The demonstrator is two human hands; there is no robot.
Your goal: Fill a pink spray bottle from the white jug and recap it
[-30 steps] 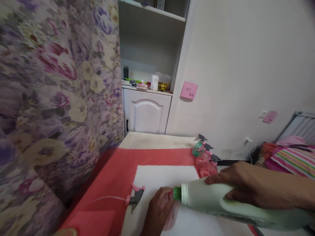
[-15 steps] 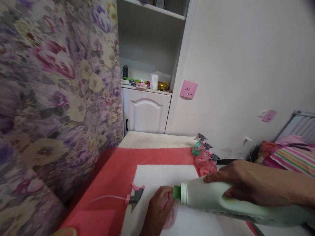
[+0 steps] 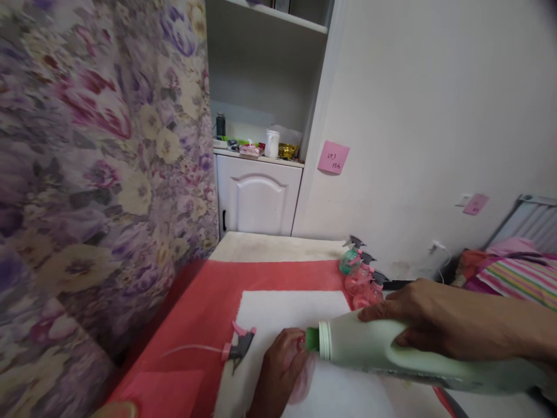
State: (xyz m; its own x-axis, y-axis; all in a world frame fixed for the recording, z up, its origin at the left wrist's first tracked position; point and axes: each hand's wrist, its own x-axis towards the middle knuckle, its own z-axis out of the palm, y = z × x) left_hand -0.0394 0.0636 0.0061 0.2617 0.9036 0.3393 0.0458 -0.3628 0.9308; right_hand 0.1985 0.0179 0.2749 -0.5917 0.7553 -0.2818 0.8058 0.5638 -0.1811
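My right hand (image 3: 429, 319) grips a large pale green jug (image 3: 361, 339) by its handle, tipped so that it lies nearly level. The jug's green spout meets the mouth of a clear pink bottle (image 3: 304, 380). Around that bottle is my left hand (image 3: 278, 371), its fingers wrapped about the neck and side. Whether liquid flows between the two cannot be made out. To the left, a grey and pink spray head (image 3: 239, 345) with a thin clear tube lies partly on the white sheet (image 3: 296, 305) and partly on the red cloth (image 3: 195, 325).
Several spray bottles stand in a row at the table's back right: a green one (image 3: 349, 261) and pink ones (image 3: 357, 280). A floral curtain (image 3: 104, 174) hangs on the left. Behind the table are a white cabinet (image 3: 261, 194) and a wall with pink notes (image 3: 333, 157).
Both hands, the jug and the pink bottle hold almost the same places. The jug's rear end has risen slightly.
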